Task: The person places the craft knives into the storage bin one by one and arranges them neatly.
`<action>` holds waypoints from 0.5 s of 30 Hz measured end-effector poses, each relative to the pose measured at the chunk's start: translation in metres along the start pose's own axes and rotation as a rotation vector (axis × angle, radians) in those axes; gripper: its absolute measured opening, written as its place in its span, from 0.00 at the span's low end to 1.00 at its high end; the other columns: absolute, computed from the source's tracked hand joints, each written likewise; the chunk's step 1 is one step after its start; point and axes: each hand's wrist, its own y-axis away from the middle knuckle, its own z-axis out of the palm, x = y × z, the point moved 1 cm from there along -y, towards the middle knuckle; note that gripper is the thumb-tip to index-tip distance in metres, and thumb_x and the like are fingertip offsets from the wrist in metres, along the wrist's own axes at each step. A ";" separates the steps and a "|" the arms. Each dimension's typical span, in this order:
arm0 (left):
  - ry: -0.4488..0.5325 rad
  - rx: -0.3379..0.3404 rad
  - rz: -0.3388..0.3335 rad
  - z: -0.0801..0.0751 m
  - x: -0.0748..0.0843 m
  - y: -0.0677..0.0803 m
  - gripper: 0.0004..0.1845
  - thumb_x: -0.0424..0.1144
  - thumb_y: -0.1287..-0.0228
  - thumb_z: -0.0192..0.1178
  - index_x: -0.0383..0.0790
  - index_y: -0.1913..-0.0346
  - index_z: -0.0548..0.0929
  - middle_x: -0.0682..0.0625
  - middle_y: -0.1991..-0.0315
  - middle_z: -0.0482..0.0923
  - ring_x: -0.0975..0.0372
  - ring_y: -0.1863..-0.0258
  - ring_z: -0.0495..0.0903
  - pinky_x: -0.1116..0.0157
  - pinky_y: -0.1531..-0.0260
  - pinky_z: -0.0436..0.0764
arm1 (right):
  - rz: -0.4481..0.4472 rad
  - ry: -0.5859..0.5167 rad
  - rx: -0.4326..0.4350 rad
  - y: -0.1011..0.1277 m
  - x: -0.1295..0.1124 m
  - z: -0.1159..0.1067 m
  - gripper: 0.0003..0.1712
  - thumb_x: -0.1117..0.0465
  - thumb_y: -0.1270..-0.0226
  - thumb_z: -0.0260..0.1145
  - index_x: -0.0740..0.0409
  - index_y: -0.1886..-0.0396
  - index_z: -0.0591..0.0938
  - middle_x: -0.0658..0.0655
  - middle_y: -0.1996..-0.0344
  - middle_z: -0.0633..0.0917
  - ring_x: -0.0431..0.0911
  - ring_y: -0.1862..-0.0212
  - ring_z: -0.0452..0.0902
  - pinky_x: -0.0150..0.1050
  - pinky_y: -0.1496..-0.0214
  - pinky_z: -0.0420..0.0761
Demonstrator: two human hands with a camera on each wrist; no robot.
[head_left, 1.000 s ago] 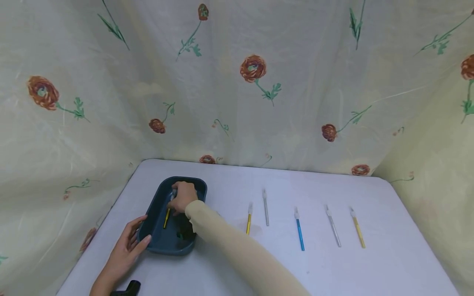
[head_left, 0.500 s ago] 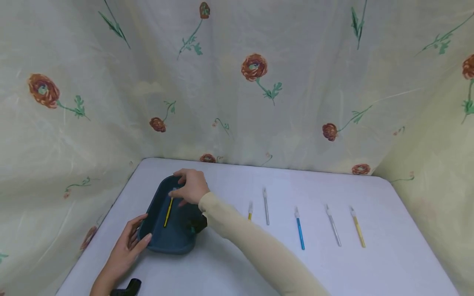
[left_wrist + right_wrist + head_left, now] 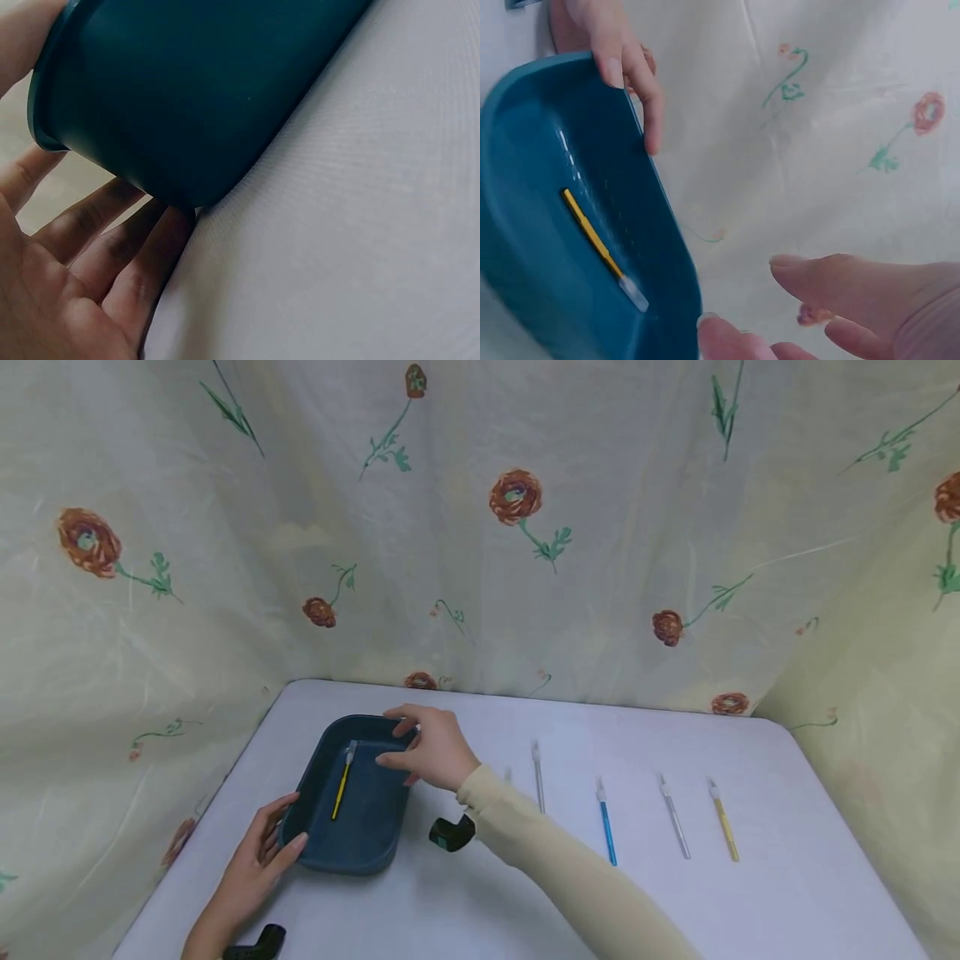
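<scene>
A dark blue-green plastic tray [image 3: 367, 839] stands on the left of the table. Inside it lies one yellow craft knife [image 3: 342, 789] with a clear cap; the right wrist view also shows this capped knife [image 3: 596, 236] on the tray floor. My left hand [image 3: 251, 860] holds the tray's near left corner, thumb at the rim and fingers against the outer wall. Over the tray's far right edge hovers my right hand [image 3: 437, 750], fingers apart and nothing between them.
To the right lie several capped craft knives: a silver one [image 3: 538, 777], a blue one [image 3: 607, 831], another silver one [image 3: 675, 822] and a yellow one [image 3: 725, 827]. One more is mostly hidden by the right sleeve [image 3: 555, 852]. A flowered curtain [image 3: 600, 568] surrounds the table.
My right hand has let go of the yellow craft knife and moved up and right, away from the tray's middle. The knife stays in the tray; my left hand has not moved.
</scene>
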 end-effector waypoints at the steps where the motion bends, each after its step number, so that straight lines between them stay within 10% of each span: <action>1: 0.000 0.000 0.003 0.000 0.000 0.000 0.41 0.49 0.18 0.66 0.43 0.14 0.57 0.29 0.14 0.49 0.31 0.16 0.50 0.27 0.22 0.57 | -0.008 0.008 0.003 0.004 0.001 -0.004 0.35 0.66 0.32 0.81 0.59 0.26 0.81 0.65 0.44 0.86 0.46 0.74 0.85 0.44 0.72 0.92; 15: -0.005 0.001 -0.012 0.000 -0.002 -0.001 0.41 0.50 0.18 0.66 0.44 0.14 0.57 0.30 0.14 0.49 0.31 0.16 0.50 0.28 0.22 0.57 | 0.013 0.121 0.096 0.059 0.025 -0.047 0.31 0.63 0.35 0.84 0.56 0.32 0.86 0.60 0.46 0.88 0.43 0.73 0.85 0.40 0.74 0.91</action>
